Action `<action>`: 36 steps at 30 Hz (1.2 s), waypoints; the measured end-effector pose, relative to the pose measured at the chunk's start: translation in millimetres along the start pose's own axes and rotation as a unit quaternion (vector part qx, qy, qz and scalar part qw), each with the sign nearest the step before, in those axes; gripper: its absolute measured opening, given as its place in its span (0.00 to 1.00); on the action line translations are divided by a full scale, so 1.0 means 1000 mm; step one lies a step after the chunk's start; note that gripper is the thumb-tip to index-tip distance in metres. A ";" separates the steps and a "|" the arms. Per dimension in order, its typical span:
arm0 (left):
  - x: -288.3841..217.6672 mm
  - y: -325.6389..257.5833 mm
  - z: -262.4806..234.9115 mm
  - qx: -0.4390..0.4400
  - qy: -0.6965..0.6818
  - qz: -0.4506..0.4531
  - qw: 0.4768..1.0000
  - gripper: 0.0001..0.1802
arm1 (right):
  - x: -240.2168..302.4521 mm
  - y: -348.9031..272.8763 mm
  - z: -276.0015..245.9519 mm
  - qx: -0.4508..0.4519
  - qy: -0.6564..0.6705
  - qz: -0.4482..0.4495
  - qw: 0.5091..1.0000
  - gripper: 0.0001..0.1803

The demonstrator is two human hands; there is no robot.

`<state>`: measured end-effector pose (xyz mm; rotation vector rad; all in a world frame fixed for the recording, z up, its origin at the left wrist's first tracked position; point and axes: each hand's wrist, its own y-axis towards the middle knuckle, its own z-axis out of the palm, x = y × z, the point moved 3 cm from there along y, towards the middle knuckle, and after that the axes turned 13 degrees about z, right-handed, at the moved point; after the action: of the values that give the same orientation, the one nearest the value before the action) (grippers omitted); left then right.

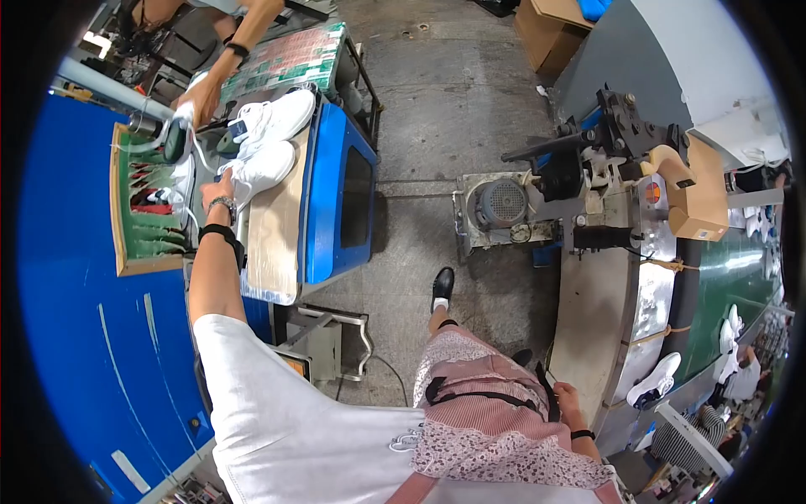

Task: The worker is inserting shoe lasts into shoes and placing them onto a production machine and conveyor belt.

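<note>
Crowded at the far end of the plastic-wrapped wooden worktop (270, 239) — two white lace-up sneakers (267, 143) lying side by side there, touching. Blocked further from above by a co-worker's hand (195, 102) reaching in near the far-left corner. Left hand (220, 191) pressed against the nearer sneaker's heel. Open along the near half of the worktop, bare right to its near edge. Hemmed on the right edge by the blue metal cabinet with a dark window (340, 197), on the left by the green-lined wooden tray (141, 214). Wide bare concrete floor (437, 109) between cabinet and grey motor machine (537, 206) — free passage. Right hand (569, 401) low beside the curved steel conveyor edge (621, 302).
</note>
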<state>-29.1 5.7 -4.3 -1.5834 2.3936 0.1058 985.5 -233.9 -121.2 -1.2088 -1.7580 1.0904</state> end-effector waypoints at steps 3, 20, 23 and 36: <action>-0.004 -0.008 0.005 0.025 0.029 0.006 0.999 0.43 | 0.013 -0.007 -0.008 -0.003 0.075 0.064 0.995 0.11; -0.202 -0.508 -0.015 0.122 -0.192 0.598 0.768 0.19 | 0.265 -0.059 0.055 0.508 0.219 -0.119 0.825 0.49; -0.253 -0.625 -0.008 0.176 -0.293 0.635 0.693 0.22 | 0.278 -0.110 0.021 0.665 0.273 -0.109 0.686 0.45; -0.342 -0.758 0.119 0.396 -0.476 0.435 0.654 0.17 | 0.307 -0.127 -0.170 0.132 0.197 -0.551 0.800 0.50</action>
<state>809.2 32.0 36.4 0.1622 1.6344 0.0347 1005.5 73.3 90.0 -0.0765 -1.4974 0.2989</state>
